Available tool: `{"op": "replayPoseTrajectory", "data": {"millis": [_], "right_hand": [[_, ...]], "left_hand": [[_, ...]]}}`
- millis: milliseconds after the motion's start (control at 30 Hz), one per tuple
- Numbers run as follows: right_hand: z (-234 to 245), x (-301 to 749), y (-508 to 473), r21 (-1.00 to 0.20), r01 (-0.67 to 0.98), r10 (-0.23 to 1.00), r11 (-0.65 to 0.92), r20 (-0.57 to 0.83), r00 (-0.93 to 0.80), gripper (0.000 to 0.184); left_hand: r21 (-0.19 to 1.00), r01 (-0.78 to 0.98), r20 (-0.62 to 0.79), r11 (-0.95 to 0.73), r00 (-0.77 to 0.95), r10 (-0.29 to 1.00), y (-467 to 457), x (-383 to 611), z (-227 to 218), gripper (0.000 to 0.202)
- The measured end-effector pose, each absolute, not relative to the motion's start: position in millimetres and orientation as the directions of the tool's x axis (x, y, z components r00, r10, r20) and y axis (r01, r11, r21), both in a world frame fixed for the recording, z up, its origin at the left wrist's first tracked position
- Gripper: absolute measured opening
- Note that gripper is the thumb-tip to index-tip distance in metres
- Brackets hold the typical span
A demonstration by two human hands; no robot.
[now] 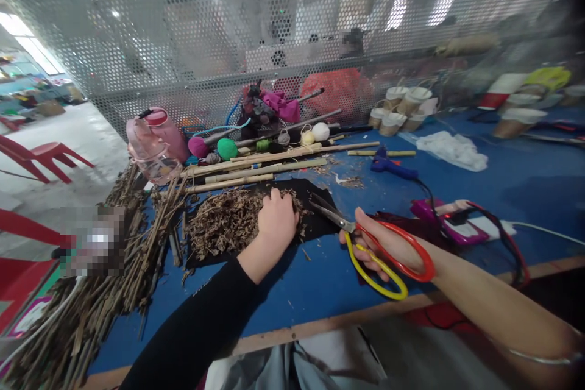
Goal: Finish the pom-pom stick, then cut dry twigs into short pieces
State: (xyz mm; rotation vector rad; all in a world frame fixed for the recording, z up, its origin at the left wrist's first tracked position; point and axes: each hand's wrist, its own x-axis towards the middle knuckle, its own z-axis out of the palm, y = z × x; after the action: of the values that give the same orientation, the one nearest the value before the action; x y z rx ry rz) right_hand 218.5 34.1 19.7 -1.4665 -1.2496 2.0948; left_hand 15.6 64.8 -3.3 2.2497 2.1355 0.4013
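Observation:
My left hand rests on the right part of a heap of brown dried plant bits. Its fingers are curled down into the heap, and what they hold, if anything, is hidden. Under the heap lies a black cloth, its bare right end showing. In my right hand is a pair of scissors with one red and one yellow handle. The fingers wrap round the handles, and the blades stand slightly apart, pointing left over the cloth toward my left hand.
Dry stalks pile up at the left. Bamboo sticks and yarn balls lie behind the cloth. A blue glue gun, a white plastic bag and a purple device with cables are to the right. Paper cups stand behind.

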Motion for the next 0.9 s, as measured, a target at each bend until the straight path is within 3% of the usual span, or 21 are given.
{"op": "replayPoseTrajectory", "data": {"millis": [100, 200, 433, 700, 900], "right_hand": [[18.6, 218.3, 35.1, -0.780, 0.232, 0.657, -0.581, -0.618, -0.431, 0.059], [18.2, 215.5, 36.6, -0.780, 0.240, 0.654, -0.578, -0.618, -0.436, 0.059], [26.7, 206.8, 32.9, -0.755, 0.365, 0.588, -0.545, -0.654, -0.476, 0.068], [26.8, 183.9, 51.4, -0.745, 0.466, 0.560, -0.477, -0.666, -0.492, 0.074], [24.4, 166.7, 60.8, -0.761, 0.461, 0.589, -0.456, -0.646, -0.485, 0.074]], "left_hand": [[0.187, 0.973, 0.165, -0.136, 0.105, 0.981, 68.6, 4.9, -6.6, 0.025], [0.266, 0.943, 0.171, -0.202, 0.160, 0.972, 73.5, -8.3, -11.7, 0.021], [0.453, 0.840, 0.332, -0.298, 0.151, 0.931, 77.5, -29.4, -22.7, 0.025], [0.383, 0.788, 0.496, -0.482, 0.265, 0.827, 65.2, -33.6, -22.6, 0.027], [0.431, 0.719, 0.566, -0.545, 0.254, 0.784, 59.3, -32.6, -25.0, 0.028]]}}
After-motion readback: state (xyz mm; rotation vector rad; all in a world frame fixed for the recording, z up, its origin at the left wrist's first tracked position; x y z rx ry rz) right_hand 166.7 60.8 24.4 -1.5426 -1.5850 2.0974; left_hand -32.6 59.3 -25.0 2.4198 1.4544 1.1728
